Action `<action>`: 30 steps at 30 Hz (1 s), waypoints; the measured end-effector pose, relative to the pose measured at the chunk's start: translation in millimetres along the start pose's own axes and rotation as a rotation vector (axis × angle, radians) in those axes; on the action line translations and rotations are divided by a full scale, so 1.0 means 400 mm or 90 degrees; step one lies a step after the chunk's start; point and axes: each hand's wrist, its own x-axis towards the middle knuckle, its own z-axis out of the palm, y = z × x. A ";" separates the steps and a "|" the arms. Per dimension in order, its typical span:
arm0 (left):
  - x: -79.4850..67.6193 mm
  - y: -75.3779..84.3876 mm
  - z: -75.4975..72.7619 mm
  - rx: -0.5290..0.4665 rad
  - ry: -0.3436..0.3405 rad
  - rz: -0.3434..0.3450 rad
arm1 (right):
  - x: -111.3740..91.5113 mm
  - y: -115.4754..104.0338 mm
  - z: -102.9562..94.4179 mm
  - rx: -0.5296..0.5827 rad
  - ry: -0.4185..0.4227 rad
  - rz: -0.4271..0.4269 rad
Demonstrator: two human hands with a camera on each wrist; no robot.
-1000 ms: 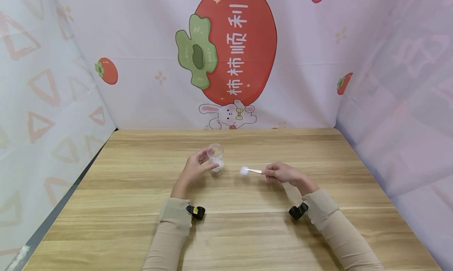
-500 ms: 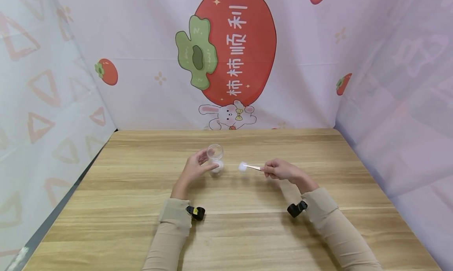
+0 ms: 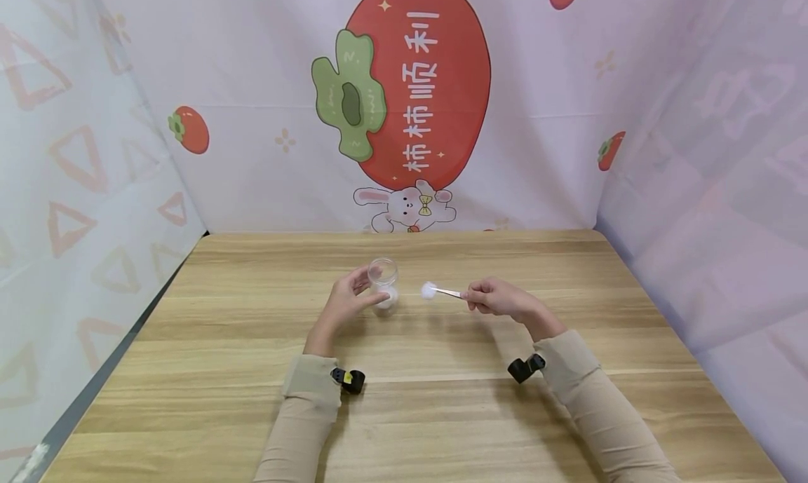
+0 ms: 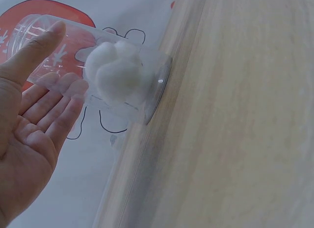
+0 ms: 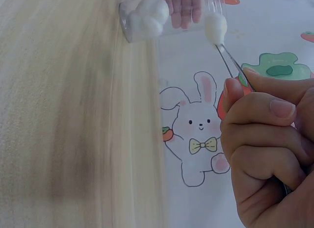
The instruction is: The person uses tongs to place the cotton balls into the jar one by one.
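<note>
A clear, lidless jar (image 3: 382, 273) stands upright on the table, with several white cotton balls (image 4: 115, 73) in its lower part. My left hand (image 3: 348, 297) holds the jar from the left, thumb on the near side and fingers round the far side. To the right, my right hand (image 3: 501, 299) pinches a pair of metal tweezers (image 3: 449, 293) between thumb and fingers. Their tips grip a single cotton ball (image 5: 216, 28), which hangs in the air a little right of the jar. In the head view this cotton ball (image 3: 428, 290) is apart from the jar.
The wooden table (image 3: 404, 413) carries the jar near its middle. A printed cloth (image 3: 252, 167) hangs behind the table's far edge, with more cloth on both sides. Each sleeve cuff bears a small black camera (image 3: 348, 380).
My right hand has moved slightly up and to the left, bringing the tweezers and cotton ball higher and closer to the jar. My left hand and the jar have stayed in place.
</note>
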 end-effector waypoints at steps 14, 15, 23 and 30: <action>0.002 -0.001 -0.001 -0.001 0.001 0.003 | 0.004 -0.024 -0.004 -0.001 0.004 -0.020; 0.002 0.000 -0.001 -0.002 0.000 0.004 | 0.004 -0.026 -0.004 -0.001 0.001 -0.025; 0.001 0.002 -0.001 0.007 0.002 0.000 | 0.010 -0.042 -0.002 -0.008 0.007 -0.041; -0.002 0.004 0.000 0.008 0.003 -0.007 | 0.011 -0.049 -0.001 0.009 0.013 -0.031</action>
